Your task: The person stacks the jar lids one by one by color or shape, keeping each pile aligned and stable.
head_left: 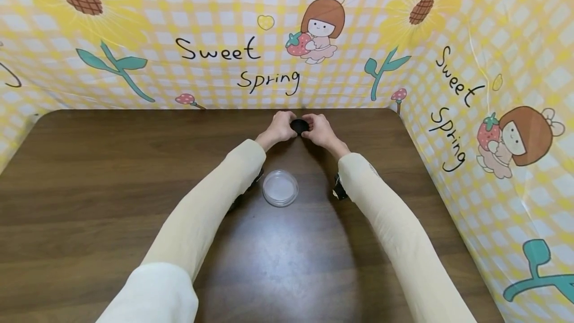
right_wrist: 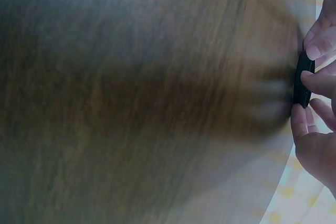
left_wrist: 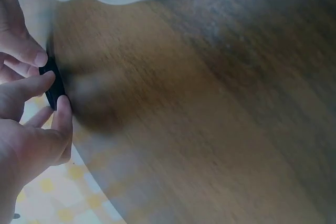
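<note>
Near the far edge of the table, my left hand (head_left: 281, 126) and right hand (head_left: 320, 130) hold a small black disc (head_left: 299, 126) between them. Fingers and thumbs of both hands pinch its rim from opposite sides. Seen edge-on in the left wrist view, the black disc (left_wrist: 52, 82) looks thin, with fingertips along its edge. The right wrist view shows the disc (right_wrist: 302, 80) held a little over the tabletop, partly covered by fingers. Closer to me, between the forearms, a clear round container (head_left: 280, 188) stands on the table.
The brown wood-grain table (head_left: 112, 188) extends to both sides and toward me. A yellow-checked cloth wall (head_left: 215, 19) with printed flowers rises right behind its far edge. Another cloth wall (head_left: 484, 64) runs along the right side.
</note>
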`<act>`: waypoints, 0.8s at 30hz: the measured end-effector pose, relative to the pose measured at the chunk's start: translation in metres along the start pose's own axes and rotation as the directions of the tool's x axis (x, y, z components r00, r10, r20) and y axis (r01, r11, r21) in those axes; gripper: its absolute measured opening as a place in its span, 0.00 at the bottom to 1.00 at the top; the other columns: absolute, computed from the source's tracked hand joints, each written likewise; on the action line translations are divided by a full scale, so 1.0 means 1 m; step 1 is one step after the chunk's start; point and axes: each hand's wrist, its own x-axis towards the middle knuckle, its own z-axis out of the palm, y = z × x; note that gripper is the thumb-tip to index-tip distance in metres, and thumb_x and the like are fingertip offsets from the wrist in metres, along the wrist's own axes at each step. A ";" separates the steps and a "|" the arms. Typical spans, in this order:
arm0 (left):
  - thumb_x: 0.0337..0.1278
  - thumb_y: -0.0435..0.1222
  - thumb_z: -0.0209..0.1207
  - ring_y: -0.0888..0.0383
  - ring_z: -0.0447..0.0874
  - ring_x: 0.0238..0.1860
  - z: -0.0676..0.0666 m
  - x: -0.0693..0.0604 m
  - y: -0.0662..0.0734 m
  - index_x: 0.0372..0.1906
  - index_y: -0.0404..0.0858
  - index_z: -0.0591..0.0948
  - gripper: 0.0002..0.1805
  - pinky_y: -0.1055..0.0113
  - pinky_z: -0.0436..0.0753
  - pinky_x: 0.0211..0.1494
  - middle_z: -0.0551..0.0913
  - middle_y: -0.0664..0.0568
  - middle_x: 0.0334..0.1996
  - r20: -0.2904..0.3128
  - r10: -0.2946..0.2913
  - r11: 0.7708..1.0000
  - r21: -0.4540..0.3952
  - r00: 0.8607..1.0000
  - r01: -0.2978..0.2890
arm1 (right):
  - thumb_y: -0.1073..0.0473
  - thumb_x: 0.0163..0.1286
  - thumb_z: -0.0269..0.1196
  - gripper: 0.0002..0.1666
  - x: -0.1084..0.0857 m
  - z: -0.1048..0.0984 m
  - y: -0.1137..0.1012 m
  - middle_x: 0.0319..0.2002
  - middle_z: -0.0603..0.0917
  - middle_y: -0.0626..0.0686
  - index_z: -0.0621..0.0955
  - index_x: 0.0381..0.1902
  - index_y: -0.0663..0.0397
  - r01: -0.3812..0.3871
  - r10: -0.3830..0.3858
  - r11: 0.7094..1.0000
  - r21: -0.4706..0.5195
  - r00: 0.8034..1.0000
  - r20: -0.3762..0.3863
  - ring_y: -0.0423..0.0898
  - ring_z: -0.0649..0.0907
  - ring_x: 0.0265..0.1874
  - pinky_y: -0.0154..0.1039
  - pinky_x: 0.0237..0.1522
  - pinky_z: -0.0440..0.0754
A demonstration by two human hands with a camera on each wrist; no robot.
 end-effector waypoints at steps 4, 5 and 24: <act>0.56 0.30 0.65 0.43 0.64 0.63 -0.001 0.000 -0.002 0.61 0.30 0.74 0.27 0.56 0.68 0.64 0.75 0.40 0.57 -0.020 -0.021 1.000 -0.003 1.000 0.021 | 0.69 0.65 0.63 0.30 0.000 0.001 -0.002 0.58 0.72 0.65 0.70 0.65 0.68 -0.011 0.011 1.000 0.000 1.000 0.000 0.56 0.76 0.54 0.44 0.56 0.75; 0.56 0.30 0.65 0.43 0.65 0.63 -0.001 -0.001 -0.002 0.61 0.31 0.74 0.27 0.56 0.68 0.64 0.75 0.40 0.56 -0.022 -0.027 1.000 -0.007 0.999 0.027 | 0.69 0.65 0.63 0.30 -0.001 0.001 -0.002 0.58 0.73 0.65 0.70 0.65 0.68 -0.010 0.010 1.000 0.000 1.000 0.001 0.55 0.76 0.54 0.44 0.56 0.75; 0.51 0.29 0.68 0.48 0.73 0.52 -0.017 -0.016 -0.005 0.55 0.33 0.76 0.24 0.58 0.74 0.56 0.77 0.41 0.49 -0.008 -0.053 0.991 -0.123 0.999 0.051 | 0.68 0.65 0.64 0.28 -0.012 0.002 -0.010 0.56 0.71 0.64 0.73 0.63 0.66 0.028 -0.029 0.998 0.061 1.000 0.005 0.55 0.78 0.52 0.42 0.54 0.76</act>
